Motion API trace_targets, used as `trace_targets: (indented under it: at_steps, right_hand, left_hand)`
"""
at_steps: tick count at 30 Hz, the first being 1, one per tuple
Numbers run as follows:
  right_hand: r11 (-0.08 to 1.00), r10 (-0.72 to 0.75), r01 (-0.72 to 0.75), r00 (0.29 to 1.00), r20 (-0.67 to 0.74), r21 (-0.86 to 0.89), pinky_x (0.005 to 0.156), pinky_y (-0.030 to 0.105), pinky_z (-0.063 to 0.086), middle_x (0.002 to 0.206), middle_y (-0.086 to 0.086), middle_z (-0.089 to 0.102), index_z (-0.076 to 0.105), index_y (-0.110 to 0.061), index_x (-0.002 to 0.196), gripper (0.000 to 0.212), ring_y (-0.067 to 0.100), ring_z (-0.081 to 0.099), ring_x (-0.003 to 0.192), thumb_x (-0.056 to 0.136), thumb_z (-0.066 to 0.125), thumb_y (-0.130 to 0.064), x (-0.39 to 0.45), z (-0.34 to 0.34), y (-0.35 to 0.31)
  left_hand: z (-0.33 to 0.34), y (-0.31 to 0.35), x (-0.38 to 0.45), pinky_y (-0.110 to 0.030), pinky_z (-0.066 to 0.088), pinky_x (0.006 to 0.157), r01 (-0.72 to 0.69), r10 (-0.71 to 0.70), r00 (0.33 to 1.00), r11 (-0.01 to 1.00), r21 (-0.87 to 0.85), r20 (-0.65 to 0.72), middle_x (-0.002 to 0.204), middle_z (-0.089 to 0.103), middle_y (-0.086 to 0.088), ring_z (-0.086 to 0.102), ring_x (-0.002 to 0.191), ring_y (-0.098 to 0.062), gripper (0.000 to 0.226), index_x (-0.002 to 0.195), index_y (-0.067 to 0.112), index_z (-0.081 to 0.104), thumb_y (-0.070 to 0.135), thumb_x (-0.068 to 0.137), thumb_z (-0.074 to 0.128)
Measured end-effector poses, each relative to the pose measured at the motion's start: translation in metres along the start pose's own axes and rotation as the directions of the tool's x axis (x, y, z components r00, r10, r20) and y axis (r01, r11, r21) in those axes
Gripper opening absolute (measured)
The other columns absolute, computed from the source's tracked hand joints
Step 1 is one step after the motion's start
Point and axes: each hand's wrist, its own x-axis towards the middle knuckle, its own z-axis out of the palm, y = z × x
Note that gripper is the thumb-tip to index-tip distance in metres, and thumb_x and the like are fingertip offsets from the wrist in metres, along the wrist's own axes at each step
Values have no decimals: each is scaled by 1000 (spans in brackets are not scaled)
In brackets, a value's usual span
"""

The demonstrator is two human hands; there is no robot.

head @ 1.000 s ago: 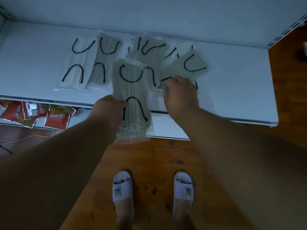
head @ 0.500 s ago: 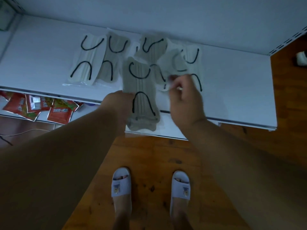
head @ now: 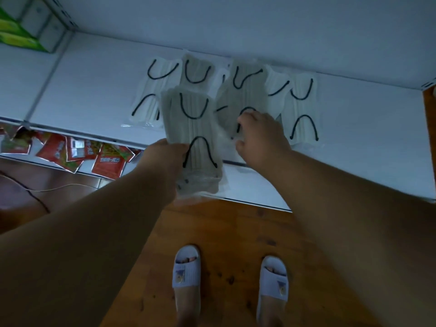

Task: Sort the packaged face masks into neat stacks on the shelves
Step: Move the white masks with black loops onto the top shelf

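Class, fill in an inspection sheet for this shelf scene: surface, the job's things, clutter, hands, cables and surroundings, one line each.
Surface: white shelf, dimly lit, with a lower shelf sticking out beneath it.
Job's things: a stack of grey masks held over the shelf's front edge; loose packaged masks spread in an uneven, overlapping row on the shelf.
Clutter: red packets scattered on the lower shelf at left.
Hands: left hand grips the stack; right hand pinches a grey mask lying in the row.
Cables: thin cable on the floor at left.
Surroundings: wooden floor, green boxes top left, white slippers.
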Motion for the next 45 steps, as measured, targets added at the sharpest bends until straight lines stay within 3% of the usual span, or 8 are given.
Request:
trace_targets:
  at_steps: [9,19,23,27,30,33,39,45]
  right_hand:
    - [992,68,-72,997,-37,-100,100,41,33,133,8,50,55,-14,121,40,29,42,125,92,60,-41,-17,5,14]
    - [826,130,-1,973,-190,564,61,17,40,86,-4,55,52,-14,87,11,9,53,76,98,54,-18,-44,-22,-34]
    - [839,-194,229,973,-122,493,73,29,44,88,3,57,60,-9,84,12,17,51,85,93,53,-15,-64,-10,-55]
    - [816,155,9,960,-233,579,85,20,42,116,-1,56,58,-13,112,20,12,51,107,95,59,-22,-58,-9,-56]
    - [477,475,-417,863,172,773,79,29,49,120,-4,57,50,-18,128,54,13,57,105,86,72,-44,-55,-18,-59]
    - [-40,359,-512,794,490,858,87,49,58,103,6,75,67,-12,112,34,24,72,95,84,78,-30,-69,-25,-60]
    - [-275,349,-563,696,627,779,92,56,53,112,13,72,71,-15,112,36,32,69,103,79,78,-30,-128,-43,-67]
    - [-191,445,-446,755,482,875,83,52,58,99,7,76,70,-14,106,14,27,73,95,93,66,-15,-203,-71,-86]
  left_hand:
    - [0,2,-4,-56,57,87,33,-34,999,999,21,33,95,68,-11,67,92,-35,6,86,22,63,24,92,65]
    - [9,6,-13,-8,49,68,69,-54,990,990,-120,129,115,60,4,63,89,-24,35,134,9,56,23,102,51]
    - [9,10,-13,-47,54,92,112,-87,979,986,-127,186,107,75,-8,71,100,-30,53,113,18,68,59,79,67]
    - [4,-1,-7,-46,60,80,47,-39,991,997,-58,125,91,76,-7,73,89,-27,9,102,20,68,22,93,67]
    - [-2,-6,-13,-43,61,76,47,-27,981,993,-104,193,88,78,-3,75,85,-24,13,102,22,70,16,91,70]
    - [-10,-3,-33,-39,62,69,45,-3,960,988,-145,280,89,78,-3,76,81,-23,18,105,20,70,20,88,73]
    - [-36,-15,-80,-44,59,71,87,-45,946,989,-117,321,95,73,-17,71,76,-34,23,114,8,69,9,92,63]
    - [-53,-30,-143,-54,57,86,23,0,921,998,-55,389,100,76,-11,73,94,-33,18,106,19,70,13,89,70]
